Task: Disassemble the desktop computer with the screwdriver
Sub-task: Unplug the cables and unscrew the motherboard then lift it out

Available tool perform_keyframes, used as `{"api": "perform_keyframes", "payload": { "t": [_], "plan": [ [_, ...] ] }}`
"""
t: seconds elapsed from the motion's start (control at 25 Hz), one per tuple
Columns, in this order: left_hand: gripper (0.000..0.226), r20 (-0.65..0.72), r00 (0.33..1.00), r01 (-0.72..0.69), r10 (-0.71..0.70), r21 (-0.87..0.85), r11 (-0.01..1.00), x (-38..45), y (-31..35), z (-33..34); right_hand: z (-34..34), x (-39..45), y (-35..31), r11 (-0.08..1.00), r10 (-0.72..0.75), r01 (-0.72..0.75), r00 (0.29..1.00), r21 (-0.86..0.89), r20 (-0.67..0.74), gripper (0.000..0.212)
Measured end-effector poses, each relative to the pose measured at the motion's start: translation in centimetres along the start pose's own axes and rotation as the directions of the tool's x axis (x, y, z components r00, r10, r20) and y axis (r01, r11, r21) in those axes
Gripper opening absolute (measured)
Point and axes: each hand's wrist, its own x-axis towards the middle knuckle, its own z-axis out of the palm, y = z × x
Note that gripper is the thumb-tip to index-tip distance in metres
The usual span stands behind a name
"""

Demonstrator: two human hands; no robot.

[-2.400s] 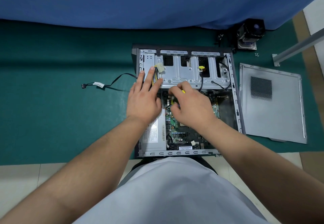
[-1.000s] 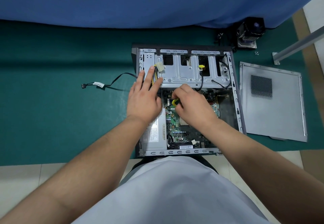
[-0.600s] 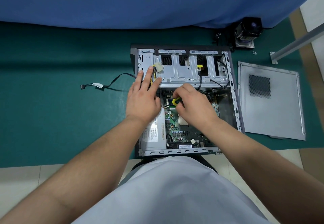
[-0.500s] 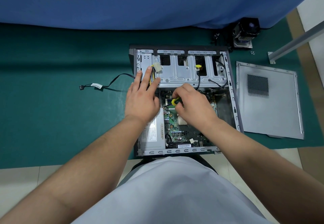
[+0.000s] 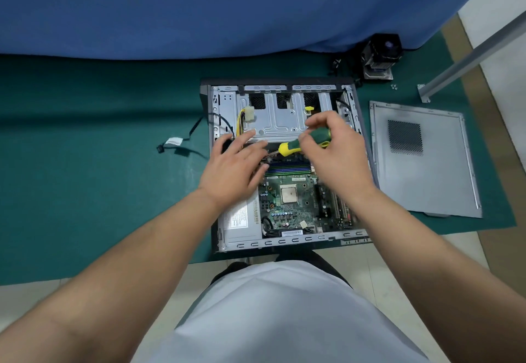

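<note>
**benchmonkey:** Mid-teardown. Nearest me, the grey steel desktop computer case point(image 5: 284, 241) lies open on its side on the green mat point(image 5: 85, 177), with the silver power supply box point(image 5: 240, 220) in the near-left corner and the green motherboard point(image 5: 293, 203) beside it, bare CPU showing. My left hand point(image 5: 232, 172) is spread flat, fingers straight, resting over the cables at the left edge of the board. My right hand point(image 5: 336, 155) is wrapped around the green-and-yellow-handled screwdriver point(image 5: 304, 142), shaft angled down-left toward a spot just under the lip of the silver drive cage point(image 5: 273, 121). My left fingers hide the tip, so I can't tell if it's seated on anything. Any tips?

**old_solder:** Looks like you're going for a screw at the far edge of the board, by the blue RAM slots point(image 5: 289, 167). At that slant the bit will likely cam out, so stand the handle closer to upright before turning. Push down first, then twist. Use the left hand to hold those cables back and let its fingertips guide the shaft. One slip there could gouge the board.

**benchmonkey:** Fair. The white Molex plug on its yellow wires point(image 5: 247, 115) is loose on top of the cage, so that's clear of me.

**old_solder:** Good. The grey perforated side panel point(image 5: 421, 160) is off to the right, and that black cooler fan point(image 5: 380, 55) is out, over by the blue cloth point(image 5: 227, 7), so I'd guess you're about halfway. Park the screws with the little ones point(image 5: 394, 86) by the cooler.
</note>
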Motion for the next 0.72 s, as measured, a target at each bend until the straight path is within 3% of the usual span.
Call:
{"api": "perform_keyframes", "payload": {
  "t": [0.12,0.2,0.28,0.36,0.44,0.56,0.72],
  "plan": [
    [0.043,-0.053,0.996,0.059,-0.068,-0.157,0.986,0.7,0.4,-0.9,-0.6,0.0,0.1,0.964,0.128,-0.128,0.992,0.234,0.014,0.02],
    [0.047,-0.068,0.99,0.105,-0.125,-0.248,0.963,1.3,0.2,-1.6,-0.5,0.0,1.1,0.876,0.209,-0.215,0.976,0.432,0.063,0.036],
    [0.051,-0.044,0.988,0.126,-0.148,-0.318,0.94,1.7,-0.6,-1.6,0.4,-0.4,2.8,0.825,0.296,-0.322,0.946,0.464,0.131,0.051],
    [0.044,-0.015,0.986,0.149,-0.165,-0.351,0.925,2.0,-1.3,-1.3,2.1,-1.2,4.9,0.88,0.35,-0.398,0.912,0.26,0.212,0.042],
    [0.04,0.026,0.98,0.192,-0.196,-0.349,0.917,2.2,-1.4,-1.1,4.3,-1.5,6.8,0.935,0.327,-0.354,0.895,0.035,0.303,0.024],
    [0.041,0.049,0.981,0.193,-0.187,-0.312,0.93,2.5,-1.3,-0.8,8.1,-0.2,8.7,0.961,0.22,-0.113,0.862,-0.251,0.457,0.025],
    [0.038,0.035,0.979,0.201,-0.199,-0.286,0.937,2.6,-1.5,-0.7,12.2,2.2,10.0,0.862,0.077,0.22,0.834,-0.457,0.547,0.031]
  ]
}}
